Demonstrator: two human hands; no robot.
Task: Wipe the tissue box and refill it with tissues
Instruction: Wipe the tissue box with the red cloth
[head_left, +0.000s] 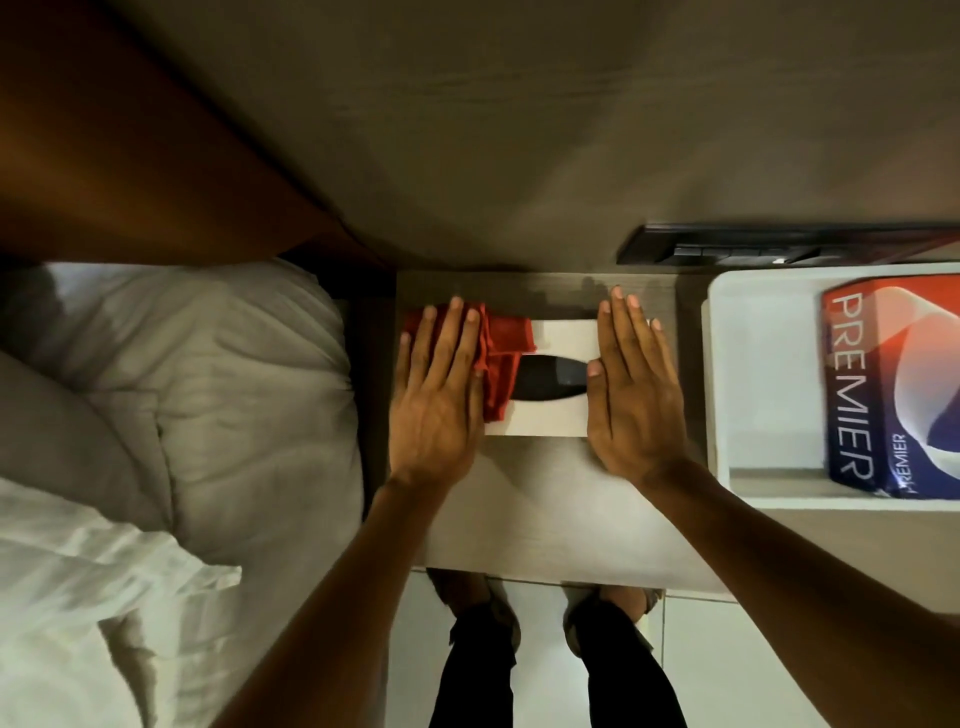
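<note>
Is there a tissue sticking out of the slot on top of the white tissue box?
No, the oval slot in the tissue box shows only dark, with no tissue poking out.

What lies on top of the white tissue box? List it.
On the white tissue box: a red cloth under the left hand, and the right hand. The dark oval slot hides whatever is inside.

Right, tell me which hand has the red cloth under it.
The left hand. It lies flat on the red cloth at the left end of the white tissue box; the right hand lies on the box's other end without any cloth.
</note>
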